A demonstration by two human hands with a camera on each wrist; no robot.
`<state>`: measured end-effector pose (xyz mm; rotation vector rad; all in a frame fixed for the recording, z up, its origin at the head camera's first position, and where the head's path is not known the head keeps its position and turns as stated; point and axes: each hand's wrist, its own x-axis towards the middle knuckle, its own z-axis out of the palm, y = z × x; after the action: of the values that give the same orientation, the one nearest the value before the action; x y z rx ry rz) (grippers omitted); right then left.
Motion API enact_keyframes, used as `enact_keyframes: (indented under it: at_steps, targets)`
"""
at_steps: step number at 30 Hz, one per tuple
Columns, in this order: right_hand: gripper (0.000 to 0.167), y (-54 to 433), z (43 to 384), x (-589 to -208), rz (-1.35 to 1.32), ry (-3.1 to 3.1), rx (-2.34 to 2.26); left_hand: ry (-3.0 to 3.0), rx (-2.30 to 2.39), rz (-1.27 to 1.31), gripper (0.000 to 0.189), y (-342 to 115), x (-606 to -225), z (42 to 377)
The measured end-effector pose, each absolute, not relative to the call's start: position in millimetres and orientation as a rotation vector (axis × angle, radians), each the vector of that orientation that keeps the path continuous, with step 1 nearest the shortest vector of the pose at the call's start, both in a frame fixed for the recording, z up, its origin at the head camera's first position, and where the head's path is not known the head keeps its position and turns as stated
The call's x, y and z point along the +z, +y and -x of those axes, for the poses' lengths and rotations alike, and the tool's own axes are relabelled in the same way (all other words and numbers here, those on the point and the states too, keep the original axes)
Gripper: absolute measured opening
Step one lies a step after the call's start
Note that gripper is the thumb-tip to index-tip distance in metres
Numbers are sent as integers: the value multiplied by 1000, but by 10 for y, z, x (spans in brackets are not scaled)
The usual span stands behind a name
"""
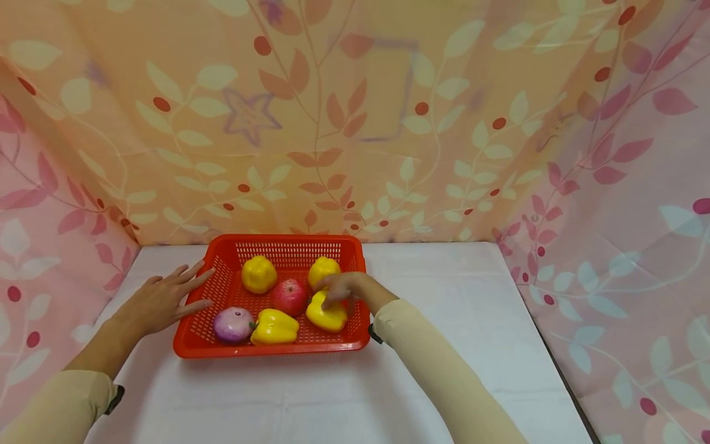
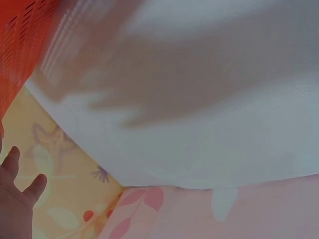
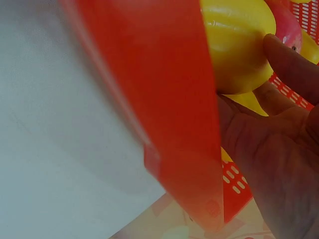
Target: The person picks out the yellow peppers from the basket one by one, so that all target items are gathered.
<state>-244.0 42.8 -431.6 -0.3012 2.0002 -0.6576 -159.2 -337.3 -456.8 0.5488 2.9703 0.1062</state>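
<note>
A red plastic basket (image 1: 272, 353) holds several yellow bell peppers, a round pinkish-red fruit (image 1: 289, 297) and a round purple vegetable (image 1: 233, 325). My right hand (image 1: 346, 287) reaches over the basket's right side and grips the front-right yellow bell pepper (image 1: 327, 316). In the right wrist view, the thumb presses on that pepper (image 3: 239, 45) while the other fingers pass behind and partly under it. My left hand (image 1: 163, 300) is spread over the left rim, fingers straight, holding nothing. Only part of the left hand (image 2: 17, 194) shows in the left wrist view.
Other yellow peppers lie at the back left (image 1: 259, 274), back right (image 1: 324, 270) and front middle (image 1: 275, 327) of the basket. A white-covered table (image 1: 444, 290) is under it. Patterned cloth (image 1: 355, 123) hangs behind and along both sides.
</note>
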Motion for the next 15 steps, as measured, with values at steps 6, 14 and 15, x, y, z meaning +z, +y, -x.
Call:
enact_keyframes:
  at_steps: [6,14,15]
  targets:
    - [60,429,2441,-4327,315,2004,-655,2975,109,-550,81,-3367,-4566,1589]
    - [58,441,2449,-4336,313,1999,-668,2968,119,-537,82,-3362,-4566,1588]
    - [58,444,2450,-4330,311,1996,-668,2968,117,-538,82,-3363,-4569,1589]
